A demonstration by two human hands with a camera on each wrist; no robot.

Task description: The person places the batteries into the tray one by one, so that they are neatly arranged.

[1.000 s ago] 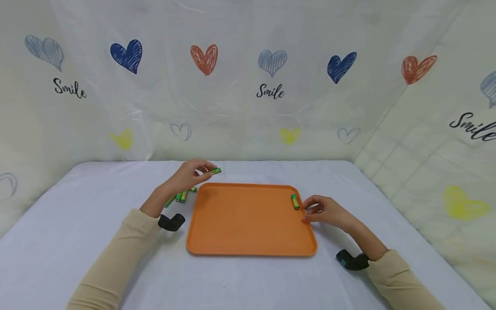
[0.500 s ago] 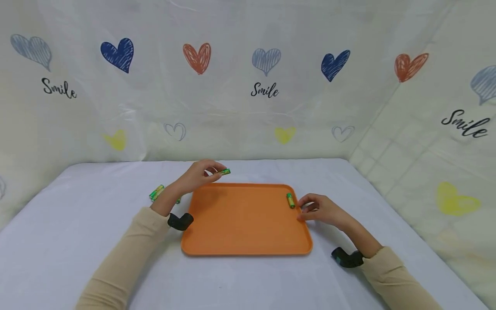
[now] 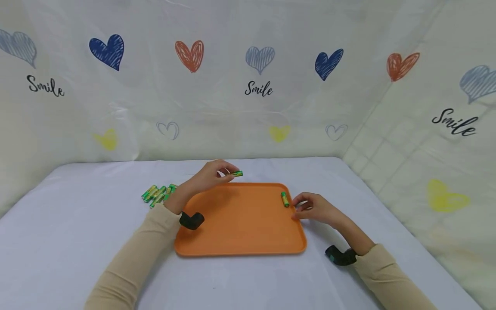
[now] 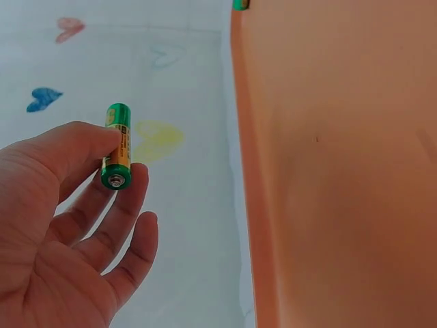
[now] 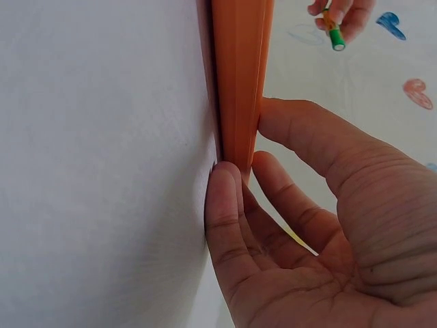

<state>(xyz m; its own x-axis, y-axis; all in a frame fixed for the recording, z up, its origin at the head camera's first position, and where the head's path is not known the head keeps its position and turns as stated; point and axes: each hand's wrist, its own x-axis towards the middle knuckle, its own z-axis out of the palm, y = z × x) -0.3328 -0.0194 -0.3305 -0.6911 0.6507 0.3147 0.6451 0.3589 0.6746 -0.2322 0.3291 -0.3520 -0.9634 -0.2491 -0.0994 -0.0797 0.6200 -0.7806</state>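
My left hand (image 3: 212, 175) pinches a green-and-gold battery (image 4: 117, 152) between thumb and fingers, above the far edge of the orange tray (image 3: 240, 224). In the left wrist view its metal terminal points toward the camera. A second battery (image 3: 285, 199) lies inside the tray along the right side. My right hand (image 3: 317, 209) holds the tray's right edge; the right wrist view has the thumb (image 5: 293, 123) against the rim and fingertips (image 5: 222, 191) at the lower edge.
Several more batteries (image 3: 158, 194) lie in a loose group on the white cloth left of the tray, some partly hidden by the left forearm. A pale curtain printed with hearts (image 3: 259, 59) rises behind the table. Black wrist cameras (image 3: 191, 221) sit under both wrists.
The left hand has moved right with its battery, over the tray's far edge. The right hand keeps its place on the tray's edge. The whole head view has shifted slightly.
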